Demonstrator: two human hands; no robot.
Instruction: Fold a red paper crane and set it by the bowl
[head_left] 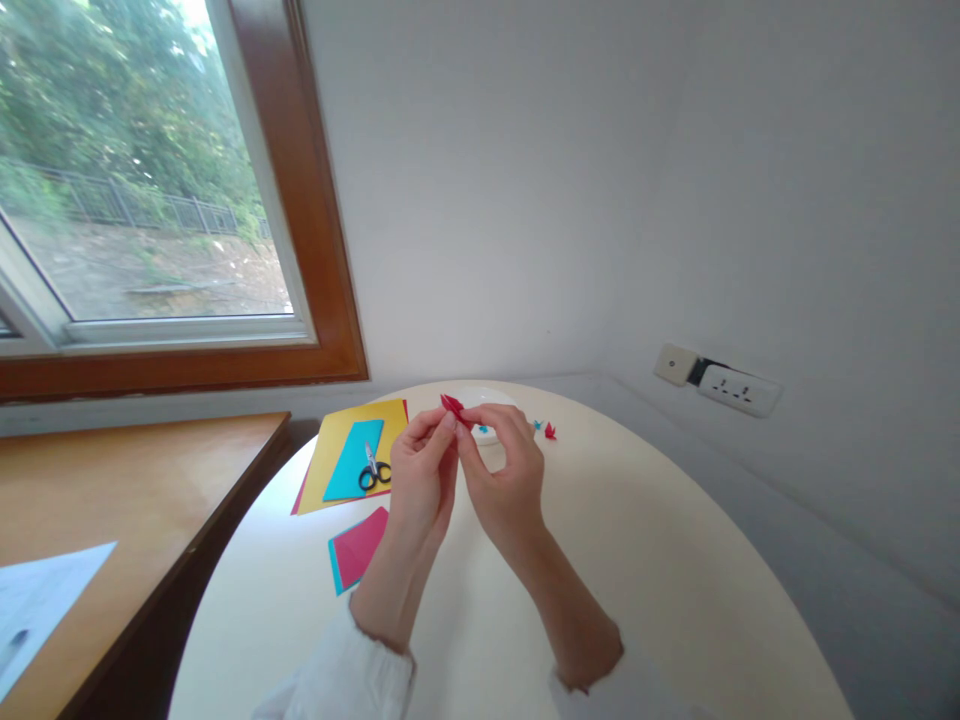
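A small piece of folded red paper (452, 405) is pinched between both hands above the table. My left hand (422, 455) closes thumb and fingers on its lower left side. My right hand (508, 455) pinches it from the right, and the fingertips hide much of its shape. Behind the hands stands a white plate (495, 397), partly covered, with a small blue folded piece (483, 429) showing in it. Right of the plate lie a small red folded paper figure (550, 431) and a tiny blue one (538, 425).
On the round white table (637, 560), scissors (373, 470) with black handles lie on a blue sheet (346, 472) over yellow paper (322, 460). Pink paper (360, 548) on blue lies nearer me. A wooden desk (150, 470) with a printed sheet (49, 610) stands at left.
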